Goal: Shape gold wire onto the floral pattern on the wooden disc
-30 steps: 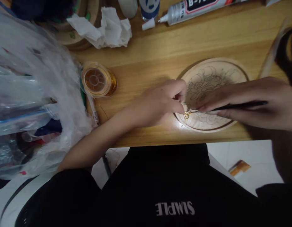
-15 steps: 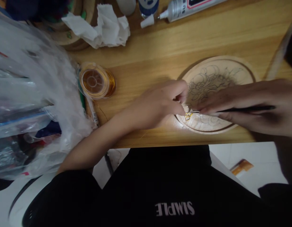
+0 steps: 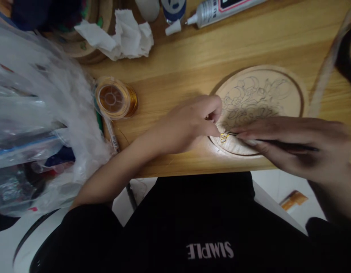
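Wire [image 3: 224,137]: gold, by the left thumb's tip at the disc's 8 o'clock; contact with the surface beneath cannot be told.
Bending: a few small loops formed; beside so many drawn curves, this looks like an early stage, with most shaping seemingly left.
Left hand [image 3: 189,123]: at the disc's 9 o'clock, thumb and forefinger apparently pinching the wire; the grip point is hidden.
Right hand [image 3: 295,144]: blurred, from 4 o'clock, clasping the tweezers; near the left hand, apart from it.
Tweezers [image 3: 231,134]: pointing to 9 o'clock, tip by the loops; whether it grips them is too small to tell.
Disc [image 3: 293,76]: flat on the table [image 3: 170,68], its 4-to-5-o'clock side covered by the right hand.
Drawing [image 3: 249,89]: dark curving lines, partly shadowed; no gold seen along the visible part.
Spool [image 3: 114,99]: 9 o'clock from the disc, wound with gold strand; any link to the loops is unclear.
Tube [image 3: 212,14]: at 11 o'clock, uncapped, cut off above.
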`<state>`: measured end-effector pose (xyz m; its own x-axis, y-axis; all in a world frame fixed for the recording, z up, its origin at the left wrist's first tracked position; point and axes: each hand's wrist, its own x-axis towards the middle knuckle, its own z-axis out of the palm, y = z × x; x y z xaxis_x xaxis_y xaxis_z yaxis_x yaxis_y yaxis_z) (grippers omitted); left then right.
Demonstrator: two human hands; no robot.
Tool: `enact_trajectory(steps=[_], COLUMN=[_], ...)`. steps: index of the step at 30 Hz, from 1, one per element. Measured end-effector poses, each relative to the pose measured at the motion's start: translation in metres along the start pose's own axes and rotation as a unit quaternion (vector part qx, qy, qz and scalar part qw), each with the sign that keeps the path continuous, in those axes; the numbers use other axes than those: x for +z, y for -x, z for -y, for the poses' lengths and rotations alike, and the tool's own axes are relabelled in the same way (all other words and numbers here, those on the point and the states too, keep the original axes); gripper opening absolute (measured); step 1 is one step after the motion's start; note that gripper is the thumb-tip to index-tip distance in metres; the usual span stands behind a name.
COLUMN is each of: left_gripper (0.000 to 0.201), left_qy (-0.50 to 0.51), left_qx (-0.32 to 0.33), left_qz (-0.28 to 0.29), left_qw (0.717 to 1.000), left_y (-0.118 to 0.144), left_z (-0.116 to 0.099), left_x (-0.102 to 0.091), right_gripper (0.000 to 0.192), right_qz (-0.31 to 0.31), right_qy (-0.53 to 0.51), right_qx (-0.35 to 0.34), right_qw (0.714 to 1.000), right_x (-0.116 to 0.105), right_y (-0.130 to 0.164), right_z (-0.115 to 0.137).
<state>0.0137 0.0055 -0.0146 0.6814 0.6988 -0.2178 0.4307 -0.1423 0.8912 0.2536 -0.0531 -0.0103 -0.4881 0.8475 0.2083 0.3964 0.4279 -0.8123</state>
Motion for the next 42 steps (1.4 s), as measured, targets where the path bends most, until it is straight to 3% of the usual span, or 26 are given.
enact_trajectory(steps=[3, 9, 17, 25, 33, 42], left_gripper=[0.009, 0.030, 0.028, 0.029, 0.029, 0.034], left_qy=[-0.059, -0.117, -0.128, -0.132, -0.104, -0.124], left_qx=[0.061, 0.159, 0.171, 0.167, 0.190, 0.214], left_qz=[0.008, 0.020, -0.002, 0.001, -0.012, -0.014], left_qw=[0.996, 0.980, 0.977, 0.977, 0.976, 0.969], left_y=[0.002, 0.005, 0.004, 0.004, 0.005, 0.004], left_z=[0.003, 0.006, 0.011, 0.010, 0.012, 0.014], left_x=[0.001, -0.001, 0.001, 0.001, 0.001, 0.001], right_gripper=[0.044, 0.032, 0.034, 0.042, 0.055, 0.050], right_qz=[-0.002, -0.050, -0.104, -0.151, -0.106, -0.100], right_qy=[-0.003, -0.005, 0.014, -0.002, 0.014, 0.023], right_qx=[0.003, 0.068, 0.044, 0.081, -0.019, -0.021], right_qw=[1.000, 0.996, 0.994, 0.985, 0.994, 0.994], right_x=[0.002, 0.010, 0.033, 0.030, 0.030, 0.031], right_y=[0.003, 0.006, 0.009, 0.012, 0.012, 0.012], right_z=[0.002, 0.011, 0.018, 0.019, 0.011, 0.010])
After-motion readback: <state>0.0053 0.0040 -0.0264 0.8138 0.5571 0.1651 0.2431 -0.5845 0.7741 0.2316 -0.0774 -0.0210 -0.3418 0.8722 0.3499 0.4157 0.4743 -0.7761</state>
